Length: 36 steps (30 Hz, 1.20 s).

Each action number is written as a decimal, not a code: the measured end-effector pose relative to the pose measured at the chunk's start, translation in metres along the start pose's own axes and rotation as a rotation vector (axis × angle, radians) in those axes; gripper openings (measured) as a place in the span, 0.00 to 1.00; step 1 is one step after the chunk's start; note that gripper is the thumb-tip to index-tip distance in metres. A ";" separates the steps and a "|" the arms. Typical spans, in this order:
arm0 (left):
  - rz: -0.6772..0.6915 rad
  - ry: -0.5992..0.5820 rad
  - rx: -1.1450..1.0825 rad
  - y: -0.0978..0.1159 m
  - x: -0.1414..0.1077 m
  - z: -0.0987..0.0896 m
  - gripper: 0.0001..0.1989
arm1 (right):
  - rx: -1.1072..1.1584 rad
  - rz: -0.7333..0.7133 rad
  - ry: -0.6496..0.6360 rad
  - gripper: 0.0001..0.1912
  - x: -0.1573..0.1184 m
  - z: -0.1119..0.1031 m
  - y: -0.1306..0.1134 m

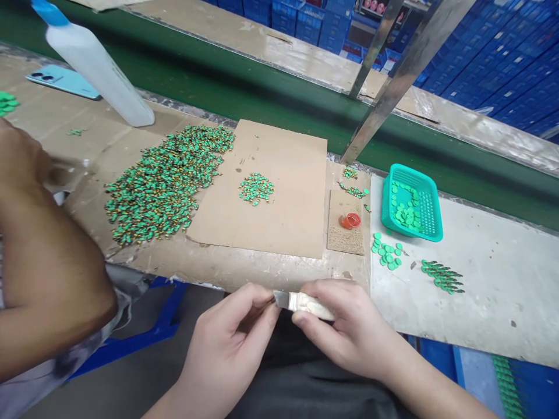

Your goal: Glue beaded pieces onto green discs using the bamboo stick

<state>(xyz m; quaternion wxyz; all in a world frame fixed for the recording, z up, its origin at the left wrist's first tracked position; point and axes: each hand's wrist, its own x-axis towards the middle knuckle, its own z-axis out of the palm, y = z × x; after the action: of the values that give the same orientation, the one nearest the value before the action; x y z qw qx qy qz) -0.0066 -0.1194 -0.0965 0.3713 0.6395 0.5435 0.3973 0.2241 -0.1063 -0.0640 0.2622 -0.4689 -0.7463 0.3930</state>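
My right hand (343, 320) is closed around the pale, wrapped handle of a short-bladed knife (301, 304) above my lap. Its flat metal blade points left toward my left hand (238, 337). Thumb and forefinger of that hand are pinched together at the blade's tip; whatever they hold is hidden between them. Just beyond both hands, a cardboard sheet (288, 198) lies on the table with a small heap of green-and-gold pieces (257, 189). A much larger pile of similar pieces (166, 180) spreads to its left.
On the right stand a teal basket (432, 215) of green discs, loose discs (386, 253) and rows of green pieces (443, 276). A small red cup (350, 220) sits on cardboard. At left are a white bottle (100, 75), a phone (63, 80) and another person's arm (48, 250).
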 end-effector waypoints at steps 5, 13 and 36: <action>0.146 0.104 0.092 -0.002 -0.002 0.003 0.07 | -0.029 0.026 0.114 0.07 -0.001 0.000 0.005; 0.200 0.113 0.140 0.000 0.001 0.000 0.08 | -0.042 -0.013 0.077 0.10 -0.003 0.002 -0.001; 0.486 0.215 0.430 -0.009 -0.001 0.000 0.11 | 0.038 0.112 0.099 0.10 -0.005 0.011 -0.004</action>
<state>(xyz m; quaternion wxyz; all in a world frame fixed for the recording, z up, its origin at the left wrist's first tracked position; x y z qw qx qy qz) -0.0106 -0.1187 -0.1049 0.0630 0.7682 0.4828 0.4158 0.2156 -0.1156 -0.0669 0.2849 -0.5239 -0.6974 0.3975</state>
